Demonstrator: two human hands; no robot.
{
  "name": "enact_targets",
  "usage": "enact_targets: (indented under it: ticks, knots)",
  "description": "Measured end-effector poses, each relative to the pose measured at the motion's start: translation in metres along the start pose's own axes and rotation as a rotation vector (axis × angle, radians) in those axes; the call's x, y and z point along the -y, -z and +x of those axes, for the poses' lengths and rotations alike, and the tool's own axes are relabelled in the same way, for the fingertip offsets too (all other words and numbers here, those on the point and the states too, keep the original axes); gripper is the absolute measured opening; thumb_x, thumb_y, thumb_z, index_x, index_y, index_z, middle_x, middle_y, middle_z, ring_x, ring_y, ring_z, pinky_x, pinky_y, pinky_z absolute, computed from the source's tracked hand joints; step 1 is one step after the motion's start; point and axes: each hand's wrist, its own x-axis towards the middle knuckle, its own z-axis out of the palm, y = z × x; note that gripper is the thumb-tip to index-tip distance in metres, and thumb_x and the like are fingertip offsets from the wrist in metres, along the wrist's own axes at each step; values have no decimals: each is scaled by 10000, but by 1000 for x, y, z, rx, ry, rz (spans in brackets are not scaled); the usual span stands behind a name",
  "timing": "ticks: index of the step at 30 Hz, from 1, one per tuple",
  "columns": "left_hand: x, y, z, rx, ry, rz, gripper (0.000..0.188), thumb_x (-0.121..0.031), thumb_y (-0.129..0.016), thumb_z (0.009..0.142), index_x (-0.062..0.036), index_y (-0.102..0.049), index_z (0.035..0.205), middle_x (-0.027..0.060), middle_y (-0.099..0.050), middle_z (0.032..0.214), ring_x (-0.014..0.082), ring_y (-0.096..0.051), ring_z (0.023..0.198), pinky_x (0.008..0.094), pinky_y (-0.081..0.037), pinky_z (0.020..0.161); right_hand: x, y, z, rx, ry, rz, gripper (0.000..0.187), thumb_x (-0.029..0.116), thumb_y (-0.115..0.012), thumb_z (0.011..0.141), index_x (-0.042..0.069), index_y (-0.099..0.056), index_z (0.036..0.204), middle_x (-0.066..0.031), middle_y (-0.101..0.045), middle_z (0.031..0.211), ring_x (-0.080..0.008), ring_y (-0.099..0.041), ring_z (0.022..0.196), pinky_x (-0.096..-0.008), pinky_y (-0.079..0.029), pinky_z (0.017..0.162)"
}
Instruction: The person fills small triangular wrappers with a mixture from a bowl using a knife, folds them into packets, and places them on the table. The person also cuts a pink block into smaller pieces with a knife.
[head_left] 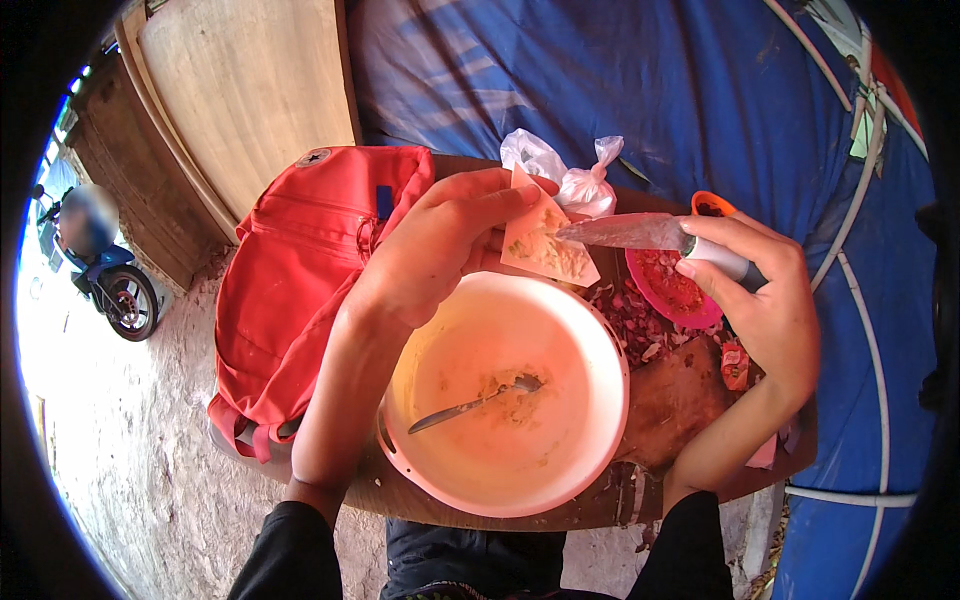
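Note:
My left hand is raised above the far rim of a large white basin, gripping a thin, pale square wrapper by its edge. A moist mash with green flecks is smeared on the wrapper. My right hand is closed round the pale handle of a knife, whose blade points left. The knife's tip is over or on the wrapper's right side; contact is hard to make out. Inside the basin a metal spoon rests among remnants of mash.
A red backpack lies left of the basin. Tied plastic bags sit behind the wrapper. To the right are a pink bowl of red chopped food, scattered peelings and a brown board. Blue tarpaulin hangs behind.

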Motion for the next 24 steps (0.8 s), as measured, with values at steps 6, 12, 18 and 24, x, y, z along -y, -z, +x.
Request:
enact_targets:
  ticks: [6,12,18,24]
  knots:
    - [4,1,3,18,-2,13,267,-217,-603,1039,22,-651,1147,99,-736,1034,155,-732,896,280,-597,812,-2,-6,5,37,48,16,312,-31,-787,793,-48,-711,1096,-136,-736,987,-160,-669,858,-292,-517,792]
    - [5,2,3,10,13,-58,258,-207,-595,1038,24,-653,1137,123,-747,1043,172,-744,893,291,-609,810,-4,-9,2,43,-3,63,301,-20,-795,792,-42,-720,1083,-133,-750,993,-157,-684,883,-298,-528,824]
    - [5,1,2,-2,24,-79,269,-223,-596,1041,25,-660,1122,113,-747,1024,169,-736,870,297,-596,798,-7,-5,-4,46,-99,81,295,-23,-785,790,-38,-724,1079,-144,-754,1007,-176,-697,902,-309,-533,841]
    - [4,5,6,-44,-26,-46,279,-233,-604,1037,30,-659,1111,155,-750,1059,195,-741,912,314,-593,822,-12,13,-13,-51,-148,32,284,-24,-779,795,-39,-727,1074,-168,-754,1015,-188,-703,903,-314,-532,824]
